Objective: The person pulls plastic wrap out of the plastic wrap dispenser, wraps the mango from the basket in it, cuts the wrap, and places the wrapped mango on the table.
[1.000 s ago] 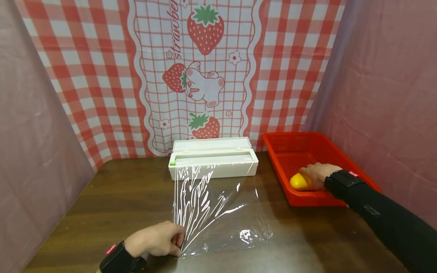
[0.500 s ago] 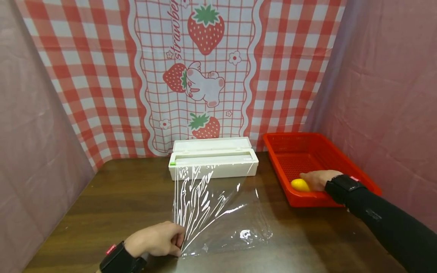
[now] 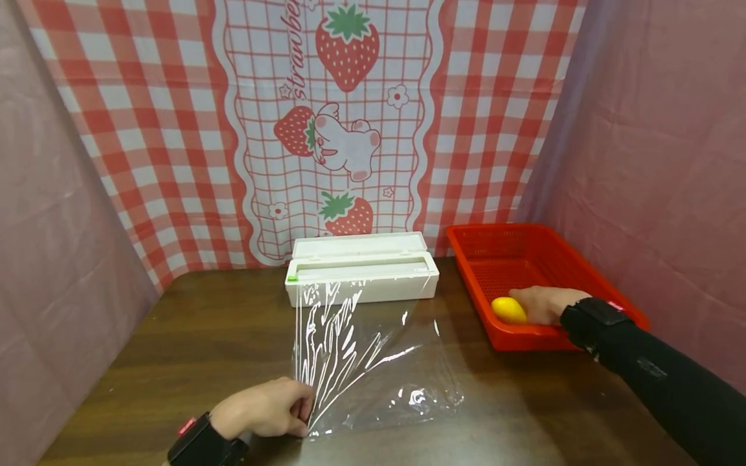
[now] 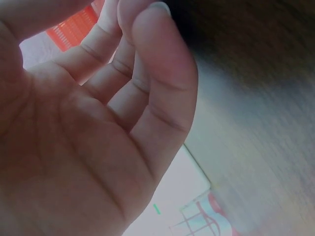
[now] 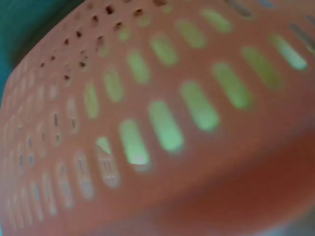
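My left hand [image 3: 274, 408] pinches the near left corner of a sheet of cling film [image 3: 373, 388], low over the wooden table. The clear film runs back, creased and shiny, to a long white cling film dispenser [image 3: 361, 288] whose lid stands raised. In the left wrist view the fingers of the left hand [image 4: 98, 123] are curled in. My right hand [image 3: 542, 304] reaches into a red plastic basket [image 3: 498, 340] at a yellow, lemon-like fruit [image 3: 508, 310]. Its fingers are mostly hidden there, so I cannot tell whether they grip it. Yellow-green shows through the basket's slots [image 5: 182, 142].
A green slider [image 3: 293, 278] sits at the dispenser's left end. Behind the table [image 3: 215, 323] hangs a red checked strawberry cloth [image 3: 350, 129]. Pink curtains [image 3: 653, 162] close off both sides, the right one close beyond the basket.
My right hand has drawn a little to the right in the basket, and the yellow fruit has shifted slightly. The left hand keeps its pinch on the film. The head view has tilted slightly.
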